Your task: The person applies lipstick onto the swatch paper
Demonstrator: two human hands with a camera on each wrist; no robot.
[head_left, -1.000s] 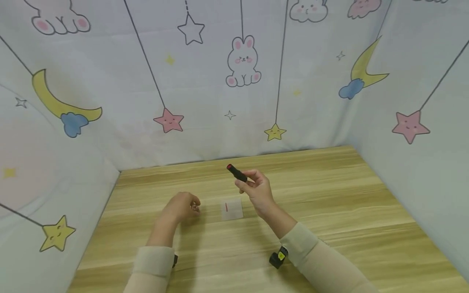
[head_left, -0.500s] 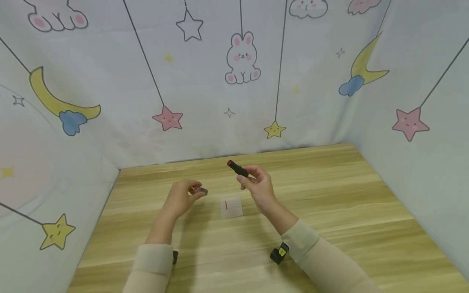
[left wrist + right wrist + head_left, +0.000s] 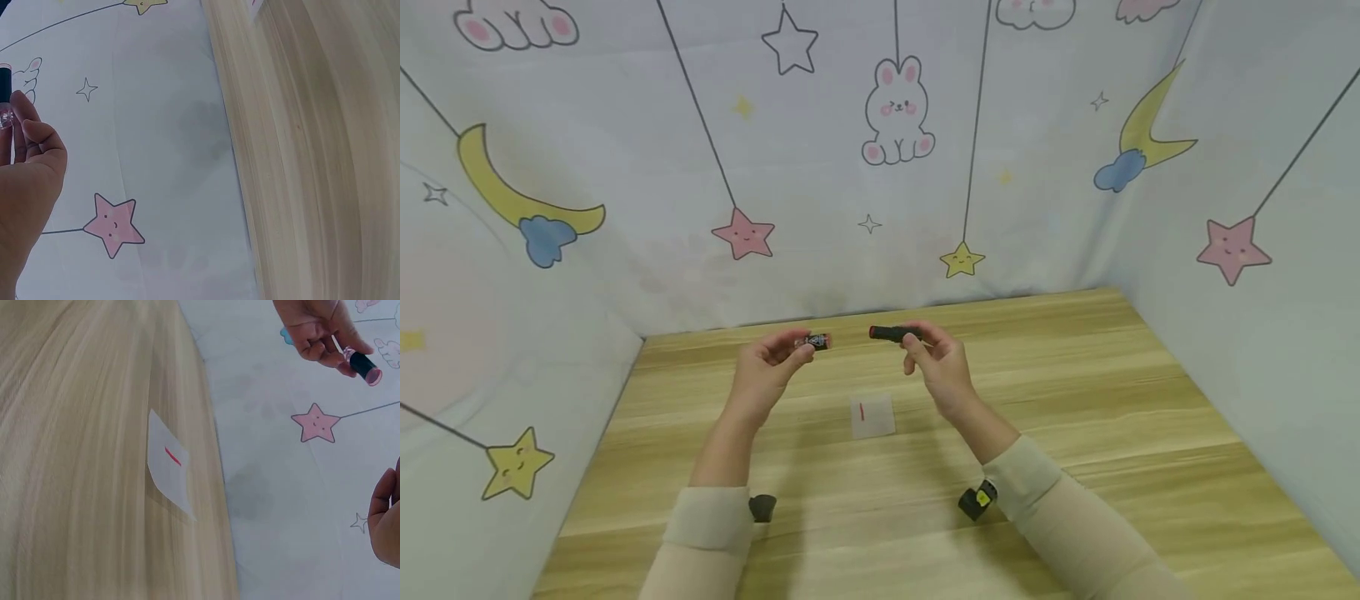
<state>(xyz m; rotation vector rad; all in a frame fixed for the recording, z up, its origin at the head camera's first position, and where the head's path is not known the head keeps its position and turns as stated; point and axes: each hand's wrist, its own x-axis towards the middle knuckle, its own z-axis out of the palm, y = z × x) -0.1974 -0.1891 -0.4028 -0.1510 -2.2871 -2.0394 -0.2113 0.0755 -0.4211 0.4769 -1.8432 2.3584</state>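
My left hand (image 3: 758, 379) pinches a short lipstick cap (image 3: 820, 342), dark with a clear patterned end, between thumb and fingertips. In the right wrist view the cap (image 3: 362, 365) shows a pinkish rim facing away from the fingers. Level with it, my right hand (image 3: 950, 371) holds a black lipstick (image 3: 889, 333) with its red tip pointing left toward the cap. A small gap separates the two pieces, both raised over the far part of the table. At the left wrist view's edge, only part of the cap (image 3: 5, 84) shows.
A small white paper square (image 3: 880, 425) with one red stroke lies on the wood-grain table (image 3: 1075, 400), below and between the hands. A white cloth (image 3: 820, 275) printed with stars, moons and a bunny stands behind the table and along both sides.
My left hand has risen from low over the table with the cap and moved forward. The right hand has lifted slightly, turning the lipstick from slanted to nearly level.
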